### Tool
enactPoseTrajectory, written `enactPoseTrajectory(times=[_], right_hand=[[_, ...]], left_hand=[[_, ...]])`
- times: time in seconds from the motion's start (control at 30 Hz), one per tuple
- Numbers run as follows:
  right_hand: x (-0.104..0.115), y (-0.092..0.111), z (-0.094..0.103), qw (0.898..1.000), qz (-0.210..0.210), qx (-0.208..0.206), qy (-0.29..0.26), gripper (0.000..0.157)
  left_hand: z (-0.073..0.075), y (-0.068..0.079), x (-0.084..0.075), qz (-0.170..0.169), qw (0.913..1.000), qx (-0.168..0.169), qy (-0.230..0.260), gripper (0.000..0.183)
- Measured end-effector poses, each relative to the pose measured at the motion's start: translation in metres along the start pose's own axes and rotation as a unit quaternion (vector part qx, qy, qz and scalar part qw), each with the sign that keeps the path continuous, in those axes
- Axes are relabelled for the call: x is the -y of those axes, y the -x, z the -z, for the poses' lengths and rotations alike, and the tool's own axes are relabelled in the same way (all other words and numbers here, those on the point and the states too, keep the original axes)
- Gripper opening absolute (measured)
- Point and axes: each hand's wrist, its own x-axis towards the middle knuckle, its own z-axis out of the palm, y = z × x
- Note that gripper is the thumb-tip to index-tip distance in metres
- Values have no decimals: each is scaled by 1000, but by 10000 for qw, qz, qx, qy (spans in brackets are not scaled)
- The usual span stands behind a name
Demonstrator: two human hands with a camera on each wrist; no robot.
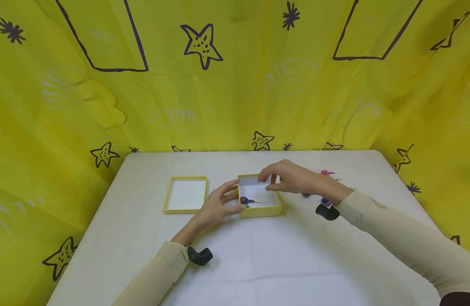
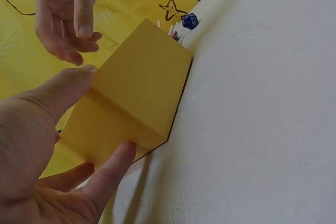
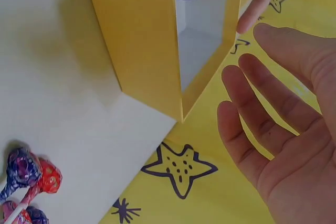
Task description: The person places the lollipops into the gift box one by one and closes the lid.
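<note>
A yellow open box (image 1: 260,211) with a white inside stands on the table. Inside it lies a purple-wrapped lollipop (image 1: 245,199), its stick pointing right, with a bit of green beside it. My left hand (image 1: 215,206) holds the box at its left end; in the left wrist view the thumb is at the top edge and fingertips press the yellow side. Over the box's right part hovers my right hand (image 1: 290,176), fingers loosely bent. The right wrist view shows nothing between those fingers (image 3: 252,119).
Left of the box lies its shallow lid (image 1: 186,195), white inside up with a yellow rim. Several wrapped lollipops (image 3: 23,169) lie to the right, partly hidden by my right forearm in the head view. A yellow patterned curtain (image 1: 235,93) hangs behind the white table (image 1: 257,263).
</note>
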Motion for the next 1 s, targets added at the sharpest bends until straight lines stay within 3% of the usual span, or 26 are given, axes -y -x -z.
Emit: enactPoseTrajectory(times=[0.33, 0.57, 1.0], right_hand=[[-5, 11, 6, 9995, -123, -203, 231, 27], [-20, 21, 3, 9965, -99, -711, 434, 33], [-49, 42, 2, 9907, -983, -843, 416, 44]], left_hand=[[1, -2, 2, 74, 9998, -51, -198, 83], [1, -1, 1, 67, 9997, -28, -214, 83], [0, -1, 2, -19, 9998, -13, -200, 83]])
